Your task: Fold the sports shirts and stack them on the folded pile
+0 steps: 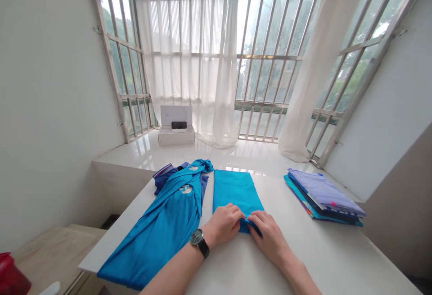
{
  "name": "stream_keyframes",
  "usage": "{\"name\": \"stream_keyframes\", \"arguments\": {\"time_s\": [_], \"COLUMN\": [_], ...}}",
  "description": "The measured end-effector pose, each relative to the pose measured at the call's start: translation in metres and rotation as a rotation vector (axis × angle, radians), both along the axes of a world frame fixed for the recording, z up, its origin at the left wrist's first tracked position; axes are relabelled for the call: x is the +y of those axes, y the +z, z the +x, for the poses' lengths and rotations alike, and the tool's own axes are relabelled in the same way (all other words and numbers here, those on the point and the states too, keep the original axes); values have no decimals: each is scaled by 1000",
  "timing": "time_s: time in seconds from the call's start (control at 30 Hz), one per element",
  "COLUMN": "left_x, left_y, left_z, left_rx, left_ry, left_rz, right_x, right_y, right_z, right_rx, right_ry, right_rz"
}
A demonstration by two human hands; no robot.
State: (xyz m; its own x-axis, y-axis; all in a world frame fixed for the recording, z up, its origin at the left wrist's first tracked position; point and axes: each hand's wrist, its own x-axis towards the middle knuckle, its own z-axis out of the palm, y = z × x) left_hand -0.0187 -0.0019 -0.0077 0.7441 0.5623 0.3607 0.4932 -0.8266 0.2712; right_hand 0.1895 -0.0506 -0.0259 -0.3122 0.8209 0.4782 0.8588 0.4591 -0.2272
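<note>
A folded blue garment [235, 189] lies flat on the white table [340, 259] in front of me. My left hand [227, 224], with a watch on its wrist, is closed on the near edge of that cloth. On the same edge, just to the right, my right hand [266, 232] pinches the fabric, its thumb underneath. The hands almost meet at the fingertips. Left of them a loose blue garment [157, 232] with white prints stretches across the table, partly over a dark blue garment [165, 180].
At the right sits a stack of folded clothes [324, 196], lavender on top. An open white box [176, 137] holding a black object stands on the window ledge [135, 153]. White curtains [216, 83] hang there. A red object [12, 274] is at the lower left.
</note>
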Motion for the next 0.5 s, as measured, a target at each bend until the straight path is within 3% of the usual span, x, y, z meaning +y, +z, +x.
{"name": "stream_keyframes", "arguments": {"time_s": [0.5], "left_x": [3], "left_y": [2], "left_z": [-2], "left_rx": [118], "left_ry": [-29], "left_rz": [-3], "right_x": [2], "right_y": [-16], "right_z": [14], "right_rx": [84], "right_ry": [35], "right_rz": [-3]}}
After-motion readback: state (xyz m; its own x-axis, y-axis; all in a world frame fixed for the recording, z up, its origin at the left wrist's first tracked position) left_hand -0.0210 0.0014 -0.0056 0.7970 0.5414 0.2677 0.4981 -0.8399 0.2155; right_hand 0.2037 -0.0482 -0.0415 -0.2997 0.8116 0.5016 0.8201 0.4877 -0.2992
